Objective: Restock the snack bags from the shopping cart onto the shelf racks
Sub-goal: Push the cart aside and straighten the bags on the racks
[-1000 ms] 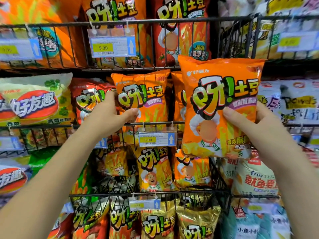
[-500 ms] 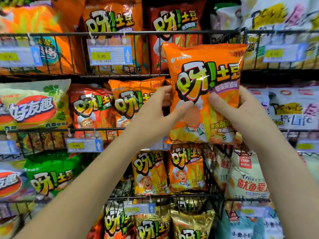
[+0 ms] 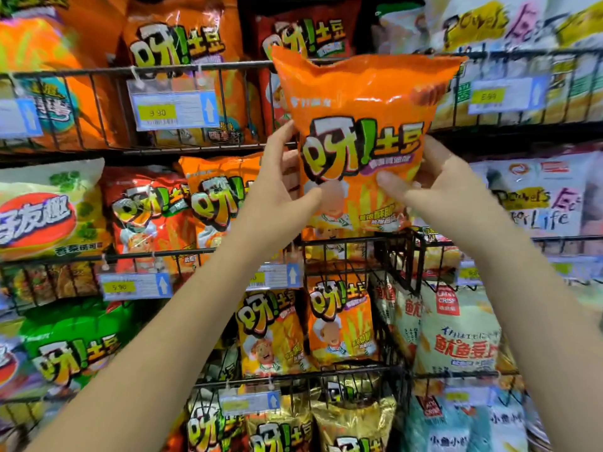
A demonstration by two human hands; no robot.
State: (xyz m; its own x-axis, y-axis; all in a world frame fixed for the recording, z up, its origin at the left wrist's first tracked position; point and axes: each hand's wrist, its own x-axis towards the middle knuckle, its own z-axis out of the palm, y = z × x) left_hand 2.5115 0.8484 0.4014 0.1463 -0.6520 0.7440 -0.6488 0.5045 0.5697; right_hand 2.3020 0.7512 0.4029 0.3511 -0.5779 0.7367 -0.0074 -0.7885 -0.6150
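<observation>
Both hands are up at the shelf racks, gripping one big orange snack bag (image 3: pixel 365 93) btwn them. The left hand (image 3: pixel 277 194) holds the bag's left edge, thumb across the front by the logo, fingers curled behind. The right hand (image 3: pixel 440 190) grips the right edge the same way, thumb on the front, fingers round the back. The bag is upright w/ its front facing the camera. Its top overlaps the front rail of the upper wire rack (image 3: pixel 98 71) & its btm sits just over the front rail of the middle wire rack (image 3: pixel 346 240). It's probably not yet resting in that rack, but the view's too blurred to be sure.

In the middle rack, left of the held bag, is an orange bag (image 3: pixel 215 203) of the same brand, then a red bag (image 3: pixel 146 216), then a yellow-green bag (image 3: pixel 49 210) w/ a red oval logo. The upper rack holds a large orange bag (image 3: pixel 186 50) behind a price tag (image 3: pixel 173 109) reading 9.90. A second price tag (image 3: pixel 135 286) hangs on the middle rail, approx. under the red bag.

Lower down are a green bag (image 3: pixel 75 350), then a small yellow bag (image 3: pixel 270 331) & a small orange bag (image 3: pixel 339 321) side by side, w/ gold bags (image 3: pixel 352 415) under those. Right of them are white bags (image 3: pixel 456 340) w/ red lettering.
</observation>
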